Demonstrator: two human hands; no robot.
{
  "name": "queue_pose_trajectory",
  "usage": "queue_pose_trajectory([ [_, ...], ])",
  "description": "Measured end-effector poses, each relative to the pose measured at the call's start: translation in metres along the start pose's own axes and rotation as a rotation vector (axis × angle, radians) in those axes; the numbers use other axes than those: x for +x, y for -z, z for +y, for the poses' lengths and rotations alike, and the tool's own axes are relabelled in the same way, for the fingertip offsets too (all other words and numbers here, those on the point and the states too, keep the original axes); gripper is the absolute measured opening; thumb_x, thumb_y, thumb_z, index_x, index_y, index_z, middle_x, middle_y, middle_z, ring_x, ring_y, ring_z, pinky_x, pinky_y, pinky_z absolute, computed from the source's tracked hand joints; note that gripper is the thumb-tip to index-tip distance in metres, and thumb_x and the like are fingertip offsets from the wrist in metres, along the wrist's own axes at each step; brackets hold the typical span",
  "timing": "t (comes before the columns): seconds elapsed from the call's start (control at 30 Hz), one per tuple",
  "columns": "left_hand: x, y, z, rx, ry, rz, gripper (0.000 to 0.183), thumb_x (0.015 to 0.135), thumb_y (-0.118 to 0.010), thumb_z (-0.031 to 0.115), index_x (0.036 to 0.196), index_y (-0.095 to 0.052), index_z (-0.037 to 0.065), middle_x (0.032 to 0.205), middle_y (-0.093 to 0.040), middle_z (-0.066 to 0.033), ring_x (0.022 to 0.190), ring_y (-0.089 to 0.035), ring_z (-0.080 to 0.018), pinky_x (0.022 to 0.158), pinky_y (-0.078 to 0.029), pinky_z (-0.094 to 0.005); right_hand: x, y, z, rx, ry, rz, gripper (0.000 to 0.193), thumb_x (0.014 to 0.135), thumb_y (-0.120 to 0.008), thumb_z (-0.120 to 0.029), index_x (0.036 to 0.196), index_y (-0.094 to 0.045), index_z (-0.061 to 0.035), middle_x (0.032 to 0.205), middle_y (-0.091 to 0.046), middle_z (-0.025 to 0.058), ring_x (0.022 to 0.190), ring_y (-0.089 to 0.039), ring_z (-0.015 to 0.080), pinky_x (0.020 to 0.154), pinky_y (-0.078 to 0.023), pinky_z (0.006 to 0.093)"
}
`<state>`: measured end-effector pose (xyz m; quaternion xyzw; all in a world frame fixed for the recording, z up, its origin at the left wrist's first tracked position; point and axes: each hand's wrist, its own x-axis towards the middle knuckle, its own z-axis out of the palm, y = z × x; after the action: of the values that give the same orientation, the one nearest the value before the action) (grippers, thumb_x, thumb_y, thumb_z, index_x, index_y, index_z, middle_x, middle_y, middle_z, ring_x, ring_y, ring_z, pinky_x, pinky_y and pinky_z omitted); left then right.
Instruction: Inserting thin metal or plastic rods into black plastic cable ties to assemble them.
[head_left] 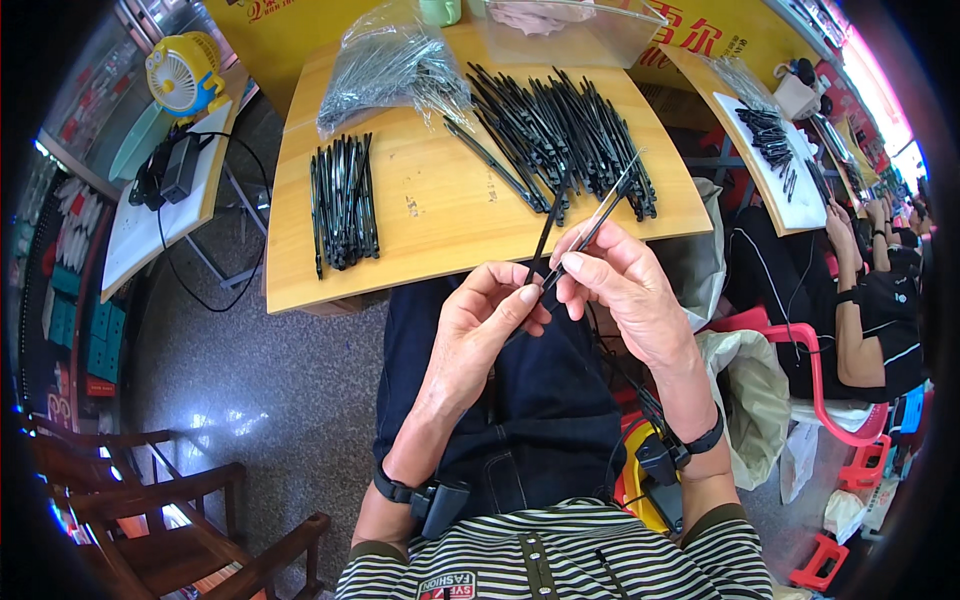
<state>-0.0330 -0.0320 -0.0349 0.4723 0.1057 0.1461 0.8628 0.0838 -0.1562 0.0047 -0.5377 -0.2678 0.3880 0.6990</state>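
Observation:
Over my lap, just off the table's near edge, my hands meet with their fingertips close together. My left hand (484, 318) pinches a slender black stick (545, 238) between thumb and fingers, pointing up and away. Between the fingers of my right hand (632, 290) is another black stick (612, 204), with a thin pale rod (598, 211) alongside it. Whether the pieces touch at the fingertips is hidden. Beyond my hands lies a large loose pile of black sticks (560, 125). A neater bundle of black sticks (343, 205) lies at the left.
A clear plastic bag of thin metallic pieces (385, 75) lies at the back of the wooden table (420, 255). Behind the pile stands a clear bin (570, 35). A yellow fan (185, 75) is far left. A co-worker (860, 300) sits right, near a pink chair (815, 370).

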Motion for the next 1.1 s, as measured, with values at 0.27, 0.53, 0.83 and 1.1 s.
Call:
queue_pose_trajectory([
  [0.27, 0.0027, -0.0009, 0.0005, -0.015, -0.008, -0.007, 0.011, 0.088, -0.059, 0.011, 0.096, -0.055, 0.003, 0.084, -0.059, -0.0026, 0.074, -0.058, -0.0091, 0.064, -0.046, -0.0216, -0.0004, -0.0045, -0.0034, 0.027, 0.016, 0.007, 0.017, 0.091, -0.052, -0.014, 0.102, -0.05, -0.0011, 0.088, -0.054, 0.0048, 0.074, -0.057, 0.0102, 0.064, -0.049, 0.0219],
  [0.53, 0.0041, -0.0021, -0.0008, -0.012, -0.018, 0.001, 0.007, 0.087, -0.058, 0.005, 0.092, -0.054, 0.004, 0.087, -0.06, -0.0027, 0.072, -0.057, -0.01, 0.062, -0.044, -0.0226, -0.0025, -0.0045, -0.005, 0.02, 0.02, 0.006, 0.017, 0.091, -0.052, -0.013, 0.103, -0.049, -0.0011, 0.091, -0.053, 0.0052, 0.079, -0.059, 0.0117, 0.067, -0.049, 0.023],
  [0.83, 0.0061, -0.0057, -0.0005, 0.039, -0.038, 0.051, 0.015, 0.086, -0.062, 0.011, 0.096, -0.056, 0.003, 0.085, -0.061, -0.002, 0.07, -0.057, -0.0073, 0.061, -0.045, -0.02, 0.0003, -0.0013, -0.0021, -0.136, 0.042, 0.014, 0.014, 0.089, -0.056, -0.011, 0.098, -0.052, -0.0012, 0.086, -0.055, 0.0033, 0.076, -0.054, 0.0077, 0.065, -0.046, 0.0204],
  [1.1, 0.009, -0.0083, 0.0024, 0.082, -0.029, 0.079, 0.013, 0.085, -0.062, 0.009, 0.095, -0.061, 0.002, 0.08, -0.061, -0.002, 0.067, -0.056, -0.0087, 0.058, -0.043, -0.0208, 0.0016, -0.0017, -0.002, -0.158, 0.088, 0.055, 0.014, 0.088, -0.058, -0.012, 0.096, -0.053, -0.0014, 0.086, -0.057, 0.003, 0.071, -0.053, 0.007, 0.064, -0.045, 0.0201],
])
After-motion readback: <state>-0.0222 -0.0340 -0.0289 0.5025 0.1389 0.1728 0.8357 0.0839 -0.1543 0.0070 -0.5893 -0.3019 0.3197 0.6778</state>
